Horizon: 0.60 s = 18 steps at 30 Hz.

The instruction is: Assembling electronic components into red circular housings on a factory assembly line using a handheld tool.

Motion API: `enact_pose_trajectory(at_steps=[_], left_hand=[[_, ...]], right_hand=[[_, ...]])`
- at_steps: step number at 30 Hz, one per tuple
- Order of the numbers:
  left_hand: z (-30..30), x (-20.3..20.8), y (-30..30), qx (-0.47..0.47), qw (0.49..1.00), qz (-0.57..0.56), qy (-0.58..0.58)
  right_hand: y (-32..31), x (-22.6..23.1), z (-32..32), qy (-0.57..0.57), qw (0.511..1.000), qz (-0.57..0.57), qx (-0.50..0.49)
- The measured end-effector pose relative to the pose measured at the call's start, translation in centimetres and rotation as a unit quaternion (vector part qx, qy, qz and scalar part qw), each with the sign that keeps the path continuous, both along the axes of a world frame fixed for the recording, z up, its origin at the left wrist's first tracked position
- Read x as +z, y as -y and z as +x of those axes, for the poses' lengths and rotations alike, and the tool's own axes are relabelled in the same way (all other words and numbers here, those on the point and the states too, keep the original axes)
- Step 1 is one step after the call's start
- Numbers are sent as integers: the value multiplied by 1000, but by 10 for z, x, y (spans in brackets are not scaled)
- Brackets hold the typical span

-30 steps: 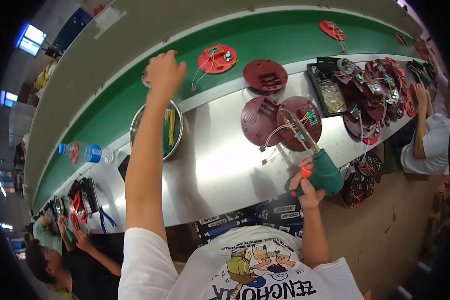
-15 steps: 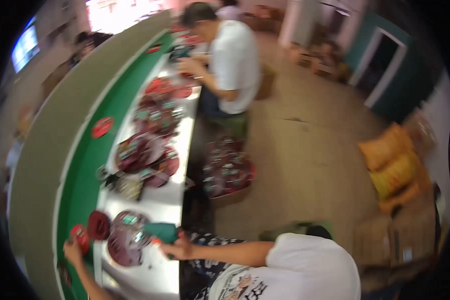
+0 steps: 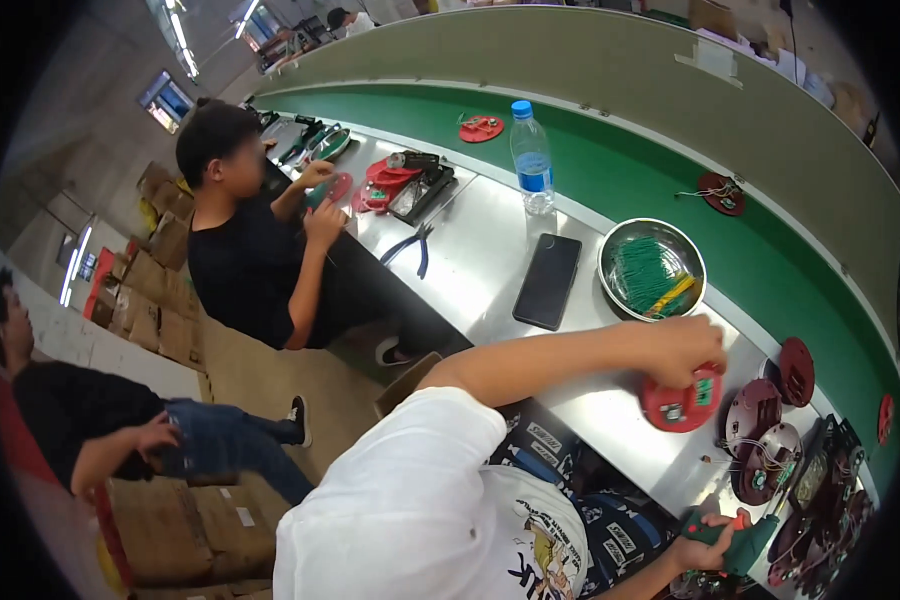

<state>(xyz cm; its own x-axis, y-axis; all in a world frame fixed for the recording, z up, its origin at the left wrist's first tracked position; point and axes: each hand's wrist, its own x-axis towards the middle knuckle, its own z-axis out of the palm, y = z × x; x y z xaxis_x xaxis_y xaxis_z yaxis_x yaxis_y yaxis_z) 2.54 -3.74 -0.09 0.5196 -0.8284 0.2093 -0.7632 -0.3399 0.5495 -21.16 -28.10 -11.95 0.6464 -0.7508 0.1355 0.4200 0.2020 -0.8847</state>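
Observation:
My left hand (image 3: pixel 688 350) is closed on the edge of a red round disc (image 3: pixel 678 408) with a small green circuit board on it, just over the steel bench top. My right hand (image 3: pixel 708 546) is wrapped round a dark green powered screwdriver (image 3: pixel 755 545), low at the bench's near edge. Beside the left hand stands a steel bowl (image 3: pixel 607 275) of green wire pieces with a yellow bundle. Between my hands lie dark red round housings (image 3: pixel 753 413) with wires and boards, and more are heaped at the lower right.
A black phone (image 3: pixel 548 282), a water bottle (image 3: pixel 533 165) and pliers (image 3: pixel 410 249) lie or stand along the bench (image 3: pixel 490 265). A seated co-worker (image 3: pixel 245 240) handles a red disc farther left. Another person (image 3: pixel 80 420) stands by cardboard boxes (image 3: pixel 190 530). A green ledge (image 3: pixel 610 150) runs behind.
The view has swung left, bringing the bowl, phone and seated co-worker into sight. My left hand with the red disc has come from the green ledge to over the steel bench. The right still holds the screwdriver.

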Motion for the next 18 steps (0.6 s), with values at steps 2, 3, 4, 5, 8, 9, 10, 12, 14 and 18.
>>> enact_pose_trajectory(at_steps=[2, 3, 4, 5, 8, 9, 10, 12, 14, 18], left_hand=[[-13, -22, -29, 29, 999, 33, -1], [-12, -38, -27, 29, 999, 20, -10], [-16, -46, -36, 50, 999, -8, -22], [-20, -54, -46, 59, 998, -32, -18], [-21, -30, -55, 47, 994, -101, -5], [-17, -25, -57, 56, 987, -148, -14], [-11, -18, -56, 99, 983, -156, 25], [12, -12, -60, 198, 963, -155, 99], [38, -14, -66, 320, 930, -84, 158], [78, -41, -84, 449, 871, 88, 178]], right_hand=[[-13, -2, 12, -6, 999, 41, 7], [-8, 5, 11, -13, 997, 67, -19], [-8, -5, 12, -9, 999, 51, 5], [-6, -14, 11, -7, 999, 33, 26], [-32, 20, 17, 22, 999, 17, 24], [-35, 26, 18, 20, 999, 10, 27], [-36, 30, 17, 22, 999, 0, 23], [-36, 29, 15, 19, 1000, 2, 8], [-39, 36, 20, 17, 1000, -1, -20], [-38, 41, 21, 11, 1000, -4, -2]])
